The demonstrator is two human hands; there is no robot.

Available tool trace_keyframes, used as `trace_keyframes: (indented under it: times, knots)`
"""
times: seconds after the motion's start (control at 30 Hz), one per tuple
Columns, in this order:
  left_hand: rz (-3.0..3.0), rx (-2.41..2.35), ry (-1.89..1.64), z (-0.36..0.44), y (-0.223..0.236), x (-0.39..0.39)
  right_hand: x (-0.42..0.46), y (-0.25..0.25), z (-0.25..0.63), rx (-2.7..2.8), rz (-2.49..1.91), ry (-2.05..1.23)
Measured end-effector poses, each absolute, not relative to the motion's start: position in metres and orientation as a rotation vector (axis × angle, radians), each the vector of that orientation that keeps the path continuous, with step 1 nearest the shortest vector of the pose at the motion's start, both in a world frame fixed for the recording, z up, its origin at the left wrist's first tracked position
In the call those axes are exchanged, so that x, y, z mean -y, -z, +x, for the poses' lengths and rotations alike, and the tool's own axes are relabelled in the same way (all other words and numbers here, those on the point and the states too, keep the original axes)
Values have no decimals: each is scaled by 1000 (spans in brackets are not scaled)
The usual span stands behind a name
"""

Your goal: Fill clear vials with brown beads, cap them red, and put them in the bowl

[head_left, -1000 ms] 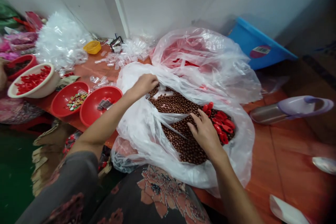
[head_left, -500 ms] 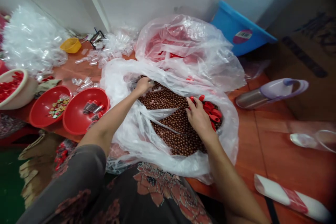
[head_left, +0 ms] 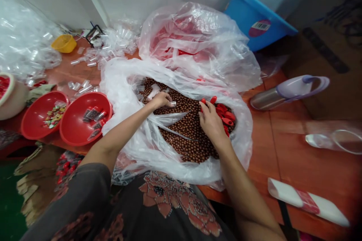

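My left hand [head_left: 162,100] is closed around a small clear plastic tube [head_left: 173,103], held low over a mass of shiny brown beads [head_left: 189,120]. The beads fill an open white plastic bag [head_left: 118,77]. Farther right in the same bag, my right hand [head_left: 211,122] has its fingers curled over a red plastic cap [head_left: 203,101] at the fingertips. More red caps [head_left: 227,116] lie just beside that hand. A pale, partly covered scoop-like piece [head_left: 153,92] and several clear tubes [head_left: 138,87] rest at the bag's left end.
Two red bowls [head_left: 64,120] stand at left, near a white bowl [head_left: 21,99] and a yellow basket [head_left: 64,43]. Behind sit a bag with red contents [head_left: 181,32] and a blue basin [head_left: 257,19]. A bottle [head_left: 285,92] and white roll [head_left: 308,201] lie right.
My left hand has moved right from the bag's far left corner, and a clear tube now shows in its fingers. The right hand stays by the red caps. The view has shifted slightly.
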State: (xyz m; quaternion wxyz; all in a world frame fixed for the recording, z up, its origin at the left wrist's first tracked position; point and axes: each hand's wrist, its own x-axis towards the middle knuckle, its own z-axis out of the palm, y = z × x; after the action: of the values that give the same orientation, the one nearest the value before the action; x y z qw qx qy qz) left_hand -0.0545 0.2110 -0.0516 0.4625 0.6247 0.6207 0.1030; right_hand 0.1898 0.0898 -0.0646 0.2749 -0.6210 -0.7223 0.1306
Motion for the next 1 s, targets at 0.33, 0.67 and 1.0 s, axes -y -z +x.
trace_keyframes:
  times: [0.33,0.67,1.0]
  knots:
    - [1181,-1256,-591,-28,71,-191,-91,66,193,1874,-1656,-418]
    - [876,-1108,-590,-49,35,-167,-98,65,194,1877,-1721,-466]
    - [819,-1078,-719,-66,-13,-105,-110,52,181,1872,-1915,-373]
